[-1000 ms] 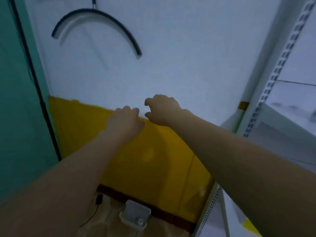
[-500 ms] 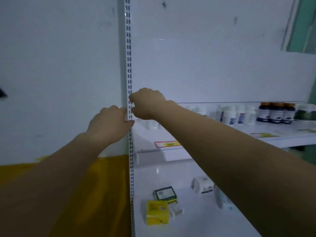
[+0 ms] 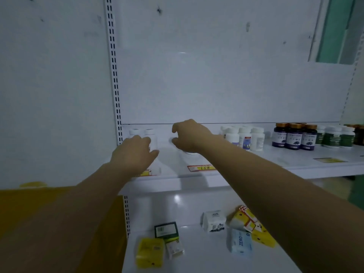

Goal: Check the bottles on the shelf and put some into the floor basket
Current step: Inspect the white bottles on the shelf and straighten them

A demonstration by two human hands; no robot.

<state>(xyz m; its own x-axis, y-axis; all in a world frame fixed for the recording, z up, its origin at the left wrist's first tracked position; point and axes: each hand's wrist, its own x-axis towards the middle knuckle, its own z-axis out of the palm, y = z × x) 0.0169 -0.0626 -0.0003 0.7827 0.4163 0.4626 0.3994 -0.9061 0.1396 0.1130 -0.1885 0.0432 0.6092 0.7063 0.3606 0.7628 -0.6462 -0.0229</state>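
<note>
Both our arms reach out over the upper shelf (image 3: 295, 164), where the bottles stand in clusters along the back edge. Our left hand (image 3: 134, 152) is at the shelf's left end, in front of two white bottles (image 3: 141, 133). Its back faces us and hides the fingers, so we cannot tell whether its grip has closed on a bottle. Our right hand (image 3: 189, 136) hovers near the middle of the back edge, its grip released: the fingers are curved, and the thumb and forefinger are apart with nothing between them. The base of a white bottle (image 3: 191, 153) shows just under that hand. Further right stand a group of white bottles with labels (image 3: 244, 137), then dark purple bottles with gold caps (image 3: 294, 136), then green-labelled bottles (image 3: 334, 135) near the right end. A red and yellow price tag (image 3: 202, 168) sits on the front edge. On the lower shelf (image 3: 206, 259) lie a yellow box (image 3: 150, 253), a green box (image 3: 166, 230), a white pack (image 3: 213, 220) and a pale blue pack (image 3: 241, 242).
</note>
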